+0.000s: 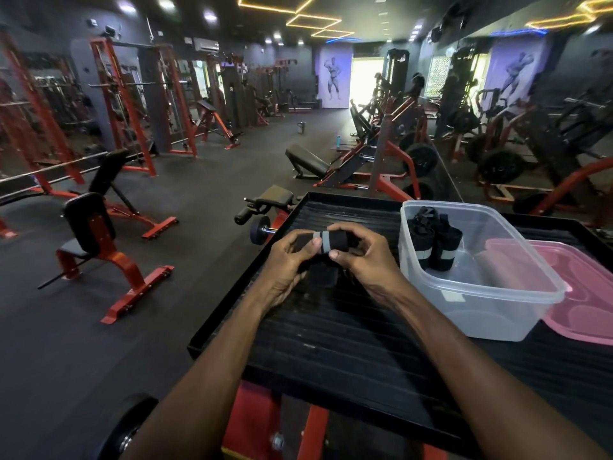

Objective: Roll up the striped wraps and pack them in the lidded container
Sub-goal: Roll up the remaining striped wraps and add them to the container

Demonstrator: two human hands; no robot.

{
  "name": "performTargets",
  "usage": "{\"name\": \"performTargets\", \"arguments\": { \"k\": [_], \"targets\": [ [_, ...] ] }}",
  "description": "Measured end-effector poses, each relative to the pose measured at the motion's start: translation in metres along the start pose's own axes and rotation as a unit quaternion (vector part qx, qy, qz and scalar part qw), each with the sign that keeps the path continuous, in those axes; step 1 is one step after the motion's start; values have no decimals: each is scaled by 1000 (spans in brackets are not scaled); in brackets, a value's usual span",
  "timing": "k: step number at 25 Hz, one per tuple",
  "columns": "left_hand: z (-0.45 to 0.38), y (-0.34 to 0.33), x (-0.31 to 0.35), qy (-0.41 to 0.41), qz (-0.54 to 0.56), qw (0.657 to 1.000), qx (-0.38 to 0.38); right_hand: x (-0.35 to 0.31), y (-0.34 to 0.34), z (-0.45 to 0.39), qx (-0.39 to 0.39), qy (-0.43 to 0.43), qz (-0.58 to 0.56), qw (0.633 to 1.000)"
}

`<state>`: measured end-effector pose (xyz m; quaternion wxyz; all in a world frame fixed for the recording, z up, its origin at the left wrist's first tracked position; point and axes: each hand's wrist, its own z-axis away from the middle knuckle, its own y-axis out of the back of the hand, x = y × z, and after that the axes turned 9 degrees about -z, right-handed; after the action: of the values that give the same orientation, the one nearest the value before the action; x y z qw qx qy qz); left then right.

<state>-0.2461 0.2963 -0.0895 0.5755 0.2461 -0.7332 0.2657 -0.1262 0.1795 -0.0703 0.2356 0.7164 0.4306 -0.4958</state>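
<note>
Left hand: the left hand curls round the left end of the wrap, thumb laid on its front face, just above the platform.
Right hand: the right hand pinches the right end of the roll, fingers arched over the top, thumb tip under the grey stripe.
Wrap: black with a grey band, nearly rolled tight; a short loose tail hangs below, between the hands.
Platform: black ribbed platform, raised rim, on a red frame.
Container: clear plastic container, open, at 3 o'clock from the hands, resting on the platform.
Packed wraps: two rolled wraps stand upright in the container's far left corner.
Lid: pink lid lies at 3 o'clock of the container, partly tucked behind and under it.
Surroundings: red benches at 9 o'clock on the dark floor.
</note>
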Motion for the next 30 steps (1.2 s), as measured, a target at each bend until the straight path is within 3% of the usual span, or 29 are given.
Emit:
{"name": "performTargets", "arguments": {
  "k": [2, 7, 11, 16, 19, 24, 30],
  "targets": [
    [-1, 3, -2, -24, -32, 999, 15, 0, 0, -1, -4, -13, -9, 1000],
    [0, 4, -1, -79, -92, 993, 10, -2, -5, 0, 26, -152, -64, 986],
    [-1, 3, -1, -81, -82, 993, -9, -2, -3, 0, 35, -80, -3, 996],
    [3, -1, 0, 10, -14, 1000, -14, -3, -1, 2, 28, -22, 43, 998],
    [1, 1, -1, -34, -89, 995, 21, -1, -1, 1, 26, -29, 53, 998],
    [3, 2, 2, -62, -132, 989, 13, 6, -3, -1, 39, -132, -25, 990],
    [2, 4, -1, -15, -69, 997, -32, 2, -4, 1, 66, -68, 88, 992]
  ]
}}
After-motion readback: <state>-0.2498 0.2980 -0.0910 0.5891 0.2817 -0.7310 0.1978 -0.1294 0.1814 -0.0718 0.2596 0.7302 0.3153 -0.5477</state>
